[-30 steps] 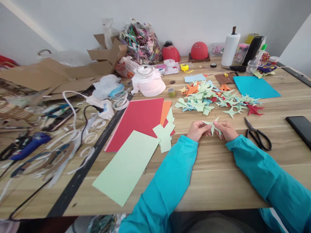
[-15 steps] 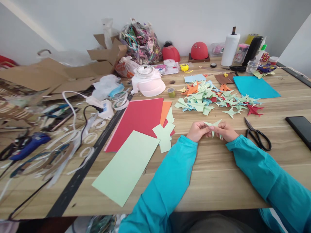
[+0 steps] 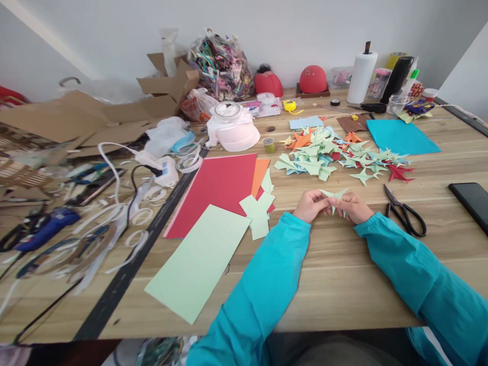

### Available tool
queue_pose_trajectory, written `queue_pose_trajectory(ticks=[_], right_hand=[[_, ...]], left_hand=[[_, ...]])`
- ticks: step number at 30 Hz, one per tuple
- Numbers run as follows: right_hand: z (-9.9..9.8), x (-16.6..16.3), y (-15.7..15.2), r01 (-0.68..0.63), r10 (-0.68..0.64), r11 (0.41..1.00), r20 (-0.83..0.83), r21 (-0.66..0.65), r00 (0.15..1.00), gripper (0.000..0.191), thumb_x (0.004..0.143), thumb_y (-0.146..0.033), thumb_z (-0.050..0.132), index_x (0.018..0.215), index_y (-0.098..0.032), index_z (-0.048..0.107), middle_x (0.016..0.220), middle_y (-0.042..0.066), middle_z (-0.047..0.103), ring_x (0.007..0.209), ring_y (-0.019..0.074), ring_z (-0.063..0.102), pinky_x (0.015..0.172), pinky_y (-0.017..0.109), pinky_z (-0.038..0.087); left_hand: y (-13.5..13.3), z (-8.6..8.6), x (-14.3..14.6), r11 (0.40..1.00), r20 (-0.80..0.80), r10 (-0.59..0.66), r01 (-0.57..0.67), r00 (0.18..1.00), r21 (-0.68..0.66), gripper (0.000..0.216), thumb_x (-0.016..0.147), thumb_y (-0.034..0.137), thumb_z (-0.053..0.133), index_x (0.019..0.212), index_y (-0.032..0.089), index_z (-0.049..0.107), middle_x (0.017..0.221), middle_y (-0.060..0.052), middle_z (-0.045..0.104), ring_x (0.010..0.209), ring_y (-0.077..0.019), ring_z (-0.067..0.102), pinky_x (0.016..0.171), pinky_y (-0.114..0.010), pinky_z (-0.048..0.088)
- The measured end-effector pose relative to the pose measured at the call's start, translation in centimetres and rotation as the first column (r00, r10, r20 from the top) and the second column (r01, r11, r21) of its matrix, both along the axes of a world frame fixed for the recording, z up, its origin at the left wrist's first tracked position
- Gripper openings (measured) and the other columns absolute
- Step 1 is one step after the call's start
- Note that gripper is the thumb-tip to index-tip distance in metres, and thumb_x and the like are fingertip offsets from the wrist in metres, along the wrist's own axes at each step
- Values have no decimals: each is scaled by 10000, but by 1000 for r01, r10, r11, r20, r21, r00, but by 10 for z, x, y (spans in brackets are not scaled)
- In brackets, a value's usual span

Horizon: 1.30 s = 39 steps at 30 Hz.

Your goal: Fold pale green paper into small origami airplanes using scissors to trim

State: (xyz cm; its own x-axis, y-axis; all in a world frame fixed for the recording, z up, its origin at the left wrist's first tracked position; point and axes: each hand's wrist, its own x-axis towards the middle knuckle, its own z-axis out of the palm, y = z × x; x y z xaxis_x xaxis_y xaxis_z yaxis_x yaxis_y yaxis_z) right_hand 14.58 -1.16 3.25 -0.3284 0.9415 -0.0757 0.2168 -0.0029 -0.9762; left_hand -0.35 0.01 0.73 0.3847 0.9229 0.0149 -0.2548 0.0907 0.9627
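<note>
Both hands pinch one small pale green folded paper shape (image 3: 334,195) btwn the fingertips: left hand (image 3: 310,205) on its left end, right hand (image 3: 354,206) on its right. The piece is held just above the wooden desk (image 3: 343,284), near the front middle, w/ thin points sticking out.

Risks, as I judge them:
- Points are thin, so too hard a pull or an uneven pinch could tear or crumple one.
- Black-handled scissors (image 3: 406,216) lie just beside the right hand, and a teal sleeve could snag them or knock them off.
- Loose pale green paper squares (image 3: 258,211) sit near the left forearm, and a sweep of the arm would scatter them.
- The pile of folded coloured paper shapes (image 3: 335,155) is just beyond the hands, so a forward nudge could mix or flatten some.

Containers:
- Clear plastic bag (image 3: 221,66) at the back is stuffed w/ multicoloured scraps or strips.
- Open brown cardboard box (image 3: 171,84) beside it: contents not visible.
- Clear glass jar (image 3: 227,109) among white stuff: contents unclear.
- Small clear plastic cup (image 3: 394,104) far right: can't tell what's in it.
- Clear plastic box (image 3: 339,77) by the wall holds sth pinkish, too small to ID.
</note>
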Motion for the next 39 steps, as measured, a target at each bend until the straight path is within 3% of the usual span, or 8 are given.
queue_pose_trajectory(ticks=[23, 30, 34, 39], right_hand=[[-5, -1, 1, 40, -40, 998, -9, -50, 999, 567, 633, -657, 606, 377, -164, 493, 302, -25, 388, 275, 63, 360, 308, 205, 229], [-7, -1, 1, 29, -31, 998, -24, -52, 999, 568, 637, -660, 609, 374, -171, 488, 294, -31, 372, 272, 61, 333, 313, 219, 191], [-10, 3, 3, 51, -58, 998, -157, -48, 986, 615, 723, -662, 527, 352, -177, 463, 289, -26, 358, 282, 58, 309, 335, 236, 178], [-7, 9, 8, 34, -93, 991, -467, -133, 879, 593, 795, -540, 535, 347, -196, 353, 261, -49, 252, 281, 56, 211, 351, 243, 139]], left_hand=[[2, -4, 1, 1000, 29, 27, -27, 999, -6, 385, 574, 459, 761, 612, 120, 581, 470, 19, 570, 428, -78, 519, 440, -202, 388], [2, -5, 0, 1000, 34, 30, -30, 999, -9, 366, 592, 445, 754, 593, 118, 589, 482, 7, 584, 428, -78, 520, 444, -208, 390], [2, -2, 0, 998, 63, 45, -41, 997, -56, 338, 588, 415, 761, 620, 113, 613, 492, -5, 600, 425, -83, 523, 429, -207, 379], [3, 3, 0, 981, 175, 148, -122, 973, -151, 319, 533, 366, 782, 529, 123, 575, 453, 1, 577, 379, -83, 503, 379, -203, 342]])
